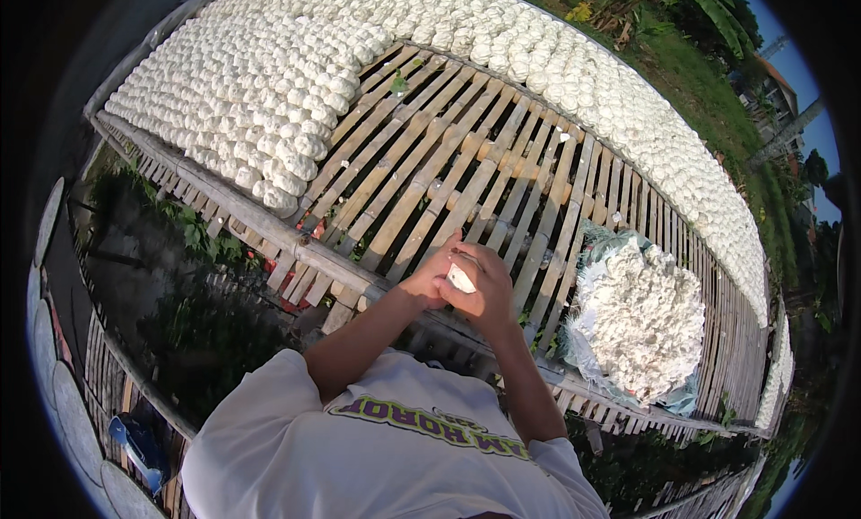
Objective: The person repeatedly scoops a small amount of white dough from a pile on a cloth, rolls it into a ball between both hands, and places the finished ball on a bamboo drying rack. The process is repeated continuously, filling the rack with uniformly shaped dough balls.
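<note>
Clearly, your left grip (pixel 434 273) and right grip (pixel 489 288) were closed together around one white lump (pixel 462 278), which showed between the right thumb and fingers, with the left palm against its other side. You held it in front of your white shirt (pixel 359 461), over the near edge of the bamboo rack (pixel 466 175). Beyond your hands, bare slats ran away from you with narrow gaps between them, and a few white crumbs (pixel 564 137) and a small green leaf (pixel 398 83) lay on them. To your right, near the rack's front edge, a crumbly white mound (pixel 641 317) sat on a blue-green sheet (pixel 594 243). To your left, a block of white lumps (pixel 238 102) stood packed in close rows, and a long band of similar lumps (pixel 583 80) curved along the far side. Past that band lay a grassy strip (pixel 686 98).
</note>
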The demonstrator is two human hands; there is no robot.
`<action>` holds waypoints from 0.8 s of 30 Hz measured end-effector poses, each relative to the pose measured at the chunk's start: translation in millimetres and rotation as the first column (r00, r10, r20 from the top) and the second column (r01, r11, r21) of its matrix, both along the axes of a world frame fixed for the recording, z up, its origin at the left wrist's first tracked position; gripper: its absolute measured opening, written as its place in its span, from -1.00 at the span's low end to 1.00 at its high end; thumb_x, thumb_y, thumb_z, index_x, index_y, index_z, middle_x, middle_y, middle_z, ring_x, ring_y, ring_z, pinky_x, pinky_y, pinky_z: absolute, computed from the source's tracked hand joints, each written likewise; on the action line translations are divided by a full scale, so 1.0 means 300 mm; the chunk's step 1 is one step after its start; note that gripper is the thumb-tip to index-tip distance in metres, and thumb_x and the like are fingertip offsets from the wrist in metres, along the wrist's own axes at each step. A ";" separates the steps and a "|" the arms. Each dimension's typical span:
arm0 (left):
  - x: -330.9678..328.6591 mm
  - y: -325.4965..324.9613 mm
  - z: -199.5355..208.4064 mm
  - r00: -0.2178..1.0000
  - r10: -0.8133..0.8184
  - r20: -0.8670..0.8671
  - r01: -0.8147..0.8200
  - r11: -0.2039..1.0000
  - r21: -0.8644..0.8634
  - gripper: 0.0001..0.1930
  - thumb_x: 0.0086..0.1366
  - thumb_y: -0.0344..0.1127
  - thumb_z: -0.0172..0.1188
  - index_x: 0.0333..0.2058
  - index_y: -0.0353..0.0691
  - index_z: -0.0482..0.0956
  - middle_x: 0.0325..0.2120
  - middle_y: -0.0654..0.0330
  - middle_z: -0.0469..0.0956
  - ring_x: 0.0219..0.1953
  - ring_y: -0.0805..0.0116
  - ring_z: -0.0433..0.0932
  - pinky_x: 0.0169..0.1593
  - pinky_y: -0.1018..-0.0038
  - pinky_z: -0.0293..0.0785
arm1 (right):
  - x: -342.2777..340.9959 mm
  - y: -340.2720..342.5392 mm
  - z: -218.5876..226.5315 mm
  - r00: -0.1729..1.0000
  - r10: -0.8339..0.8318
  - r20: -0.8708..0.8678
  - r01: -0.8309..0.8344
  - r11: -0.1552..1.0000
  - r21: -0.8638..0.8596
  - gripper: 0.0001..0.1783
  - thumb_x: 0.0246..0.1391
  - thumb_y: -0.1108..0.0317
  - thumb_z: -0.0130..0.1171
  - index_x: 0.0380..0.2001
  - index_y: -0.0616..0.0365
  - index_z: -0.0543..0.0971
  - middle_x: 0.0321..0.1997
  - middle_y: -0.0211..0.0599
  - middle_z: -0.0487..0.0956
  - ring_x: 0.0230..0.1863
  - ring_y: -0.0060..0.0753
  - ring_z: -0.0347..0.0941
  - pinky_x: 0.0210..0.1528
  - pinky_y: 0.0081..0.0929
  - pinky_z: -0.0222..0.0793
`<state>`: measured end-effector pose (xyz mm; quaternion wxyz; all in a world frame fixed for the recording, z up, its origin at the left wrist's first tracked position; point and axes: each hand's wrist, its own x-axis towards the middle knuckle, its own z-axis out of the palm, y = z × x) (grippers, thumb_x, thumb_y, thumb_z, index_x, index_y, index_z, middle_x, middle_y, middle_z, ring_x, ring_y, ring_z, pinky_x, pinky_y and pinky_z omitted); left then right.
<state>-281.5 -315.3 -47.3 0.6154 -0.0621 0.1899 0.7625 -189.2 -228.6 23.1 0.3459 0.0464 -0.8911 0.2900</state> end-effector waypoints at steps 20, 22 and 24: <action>0.003 -0.041 0.093 0.998 0.042 0.049 -0.045 0.997 0.070 -0.25 0.53 0.45 -0.27 0.09 -0.15 0.53 0.00 0.07 0.63 0.08 0.14 0.62 0.21 0.11 0.52 | -0.001 -0.016 -0.048 0.994 0.001 0.108 0.013 0.991 -0.137 -0.48 0.16 0.18 0.45 0.11 0.21 0.60 0.04 0.05 0.65 0.04 0.06 0.62 0.08 -0.18 0.51; -0.006 -0.039 0.081 0.997 0.012 0.072 -0.016 0.999 0.048 -0.30 0.55 0.41 -0.25 -0.02 -0.15 0.55 -0.04 0.08 0.63 0.01 0.11 0.63 0.15 0.12 0.55 | -0.009 -0.006 -0.039 0.993 0.002 0.116 0.036 0.944 -0.327 -0.46 0.10 0.19 0.48 0.09 0.21 0.61 -0.01 -0.03 0.69 -0.02 0.02 0.65 0.05 -0.24 0.53; -0.002 -0.022 0.075 0.992 0.045 0.120 -0.063 0.986 0.153 -0.32 0.55 0.40 -0.24 -0.04 -0.15 0.54 -0.05 0.08 0.63 -0.03 0.11 0.64 0.12 0.12 0.57 | -0.019 -0.011 -0.039 0.986 0.037 0.162 0.042 0.886 -0.462 -0.47 0.09 0.22 0.48 0.08 0.22 0.61 -0.06 -0.07 0.72 -0.06 -0.02 0.67 0.02 -0.27 0.55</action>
